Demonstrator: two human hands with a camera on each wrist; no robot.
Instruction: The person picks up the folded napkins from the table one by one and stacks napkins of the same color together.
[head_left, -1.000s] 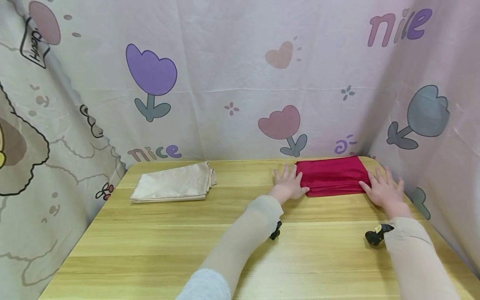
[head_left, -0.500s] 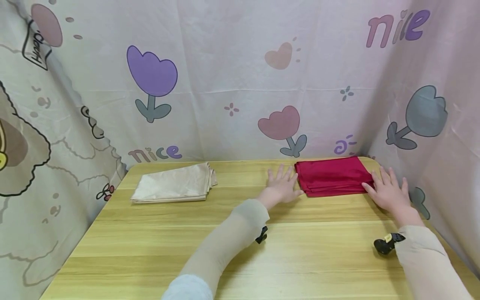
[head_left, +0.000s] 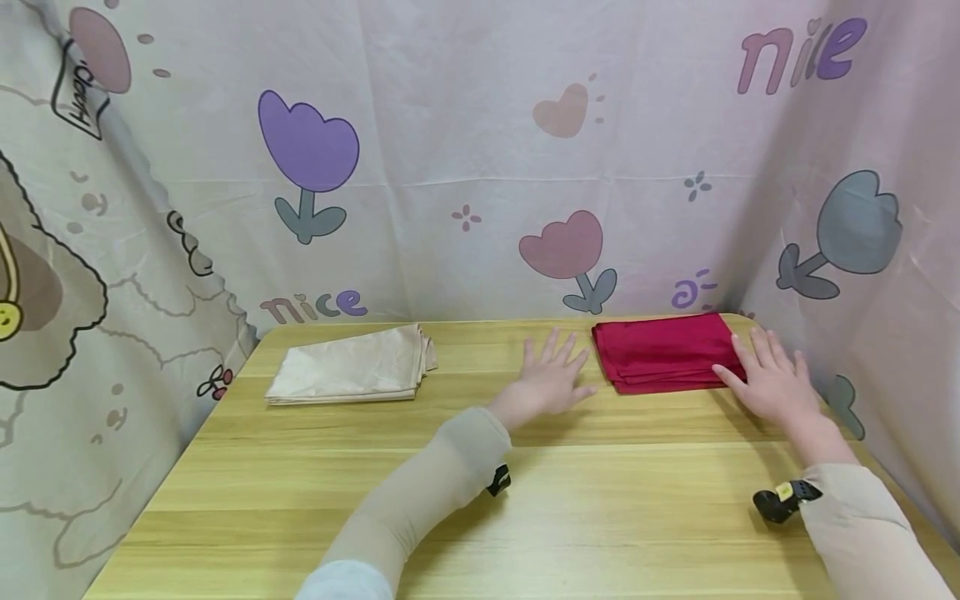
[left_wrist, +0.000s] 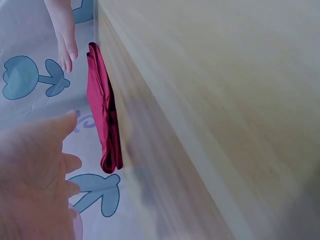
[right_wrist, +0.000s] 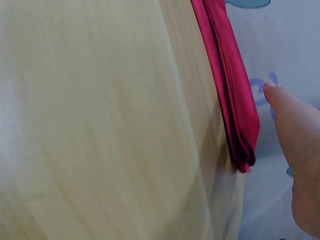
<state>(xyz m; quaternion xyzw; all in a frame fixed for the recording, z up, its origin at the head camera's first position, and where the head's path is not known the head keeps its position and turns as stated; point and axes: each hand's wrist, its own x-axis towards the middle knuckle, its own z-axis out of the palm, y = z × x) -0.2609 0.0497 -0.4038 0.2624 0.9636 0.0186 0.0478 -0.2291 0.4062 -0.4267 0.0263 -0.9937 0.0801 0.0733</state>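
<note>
A folded red cloth (head_left: 667, 354) lies flat near the back right of the wooden table, its layered edges showing in the left wrist view and the right wrist view. My left hand (head_left: 546, 379) hovers to the left of the cloth, fingers spread, holding nothing. My right hand (head_left: 776, 383) is over the cloth's right end with its fingers extended; in the right wrist view the thumb (right_wrist: 282, 107) stands apart from the fabric. A folded cream cloth (head_left: 348, 367) lies at the back left, away from both hands.
The wooden table (head_left: 570, 517) reaches back to a patterned curtain (head_left: 450, 108), which also hangs along the left and right sides. A small black wrist camera (head_left: 780, 502) sits on the right wrist, and a dark piece of another shows under the left.
My left hand has drawn back leftward from the red cloth's left edge. The right hand has lifted off its right end and shifted slightly. Both cloths stay in place.
</note>
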